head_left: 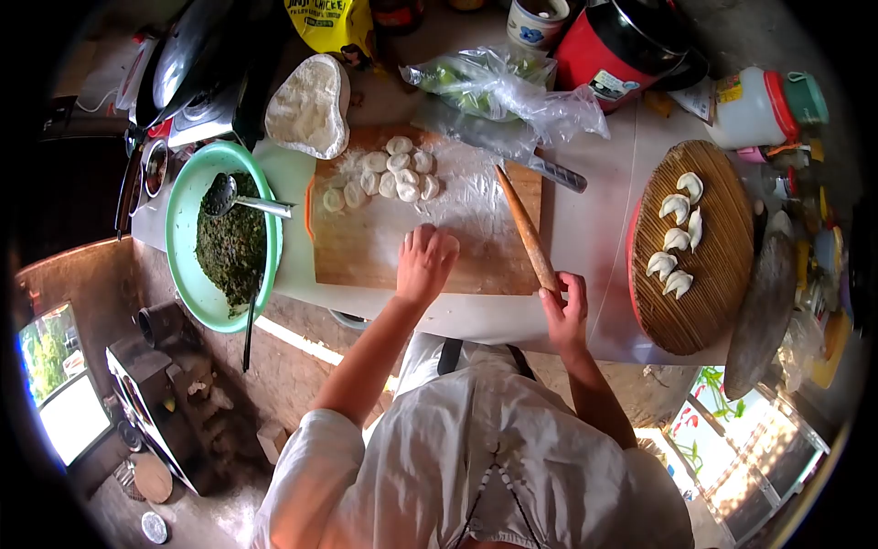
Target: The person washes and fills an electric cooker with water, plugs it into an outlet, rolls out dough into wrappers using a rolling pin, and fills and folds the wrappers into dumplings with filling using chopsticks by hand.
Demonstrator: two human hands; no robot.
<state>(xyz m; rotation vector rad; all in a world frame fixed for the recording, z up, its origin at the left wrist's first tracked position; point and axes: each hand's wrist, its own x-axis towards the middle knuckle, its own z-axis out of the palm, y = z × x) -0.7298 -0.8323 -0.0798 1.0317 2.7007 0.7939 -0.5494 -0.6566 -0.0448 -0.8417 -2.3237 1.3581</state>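
My right hand point(565, 316) grips the near end of a tapered wooden rolling pin point(523, 224), which slants across the right part of a floured cutting board point(366, 261). My left hand point(426, 261) rests palm down on the board with its fingers curled; whatever lies under them is hidden. Several small dough pieces point(399, 165), round and dusted with flour, cluster beyond it. To the left, a mint-green basin point(271, 274) holds a dark green chopped filling point(230, 240), a slotted spoon point(219, 196) and another dark-handled utensil.
Several folded dumplings point(677, 240) lie on a round ribbed tray point(681, 329) at right. Beyond the board are a flour container point(309, 101), a plastic bag of greens point(494, 82), a knife point(558, 174) and a red cooker point(594, 50). Jars line the right edge.
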